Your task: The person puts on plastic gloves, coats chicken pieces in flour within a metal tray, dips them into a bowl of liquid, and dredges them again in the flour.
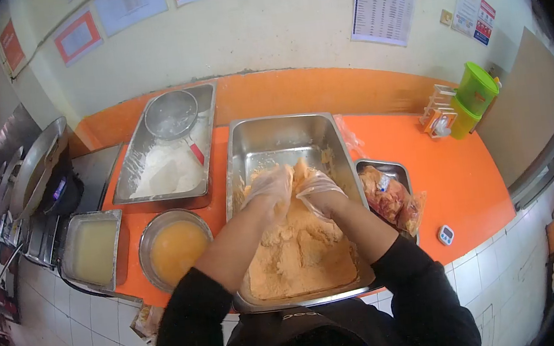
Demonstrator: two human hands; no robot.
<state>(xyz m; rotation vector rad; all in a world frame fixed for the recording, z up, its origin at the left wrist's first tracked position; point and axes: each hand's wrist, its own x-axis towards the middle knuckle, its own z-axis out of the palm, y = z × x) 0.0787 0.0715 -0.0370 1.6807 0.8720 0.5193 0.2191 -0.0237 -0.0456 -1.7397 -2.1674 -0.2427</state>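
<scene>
A deep steel pan (277, 127) in front of me holds a layer of orange seasoned flour (299, 258), heaped towards the near end. Clear plastic gloves cover both my hands. My left hand (272, 190) is over the middle of the pan, its fingers curled in and mostly hidden. Beside it, my right hand (319, 187) is closed around a flour-coated piece (300, 169), whose kind I cannot make out. The two hands nearly meet, with fingertips pointing to the far end.
At the left, a tray of white flour (162, 168) holds a sieve (172, 115). Nearer stand a bowl of orange liquid (178, 247) and a pan of pale liquid (93, 250). On the right are bagged raw meat (391, 198), a timer (445, 235) and a green container (475, 98).
</scene>
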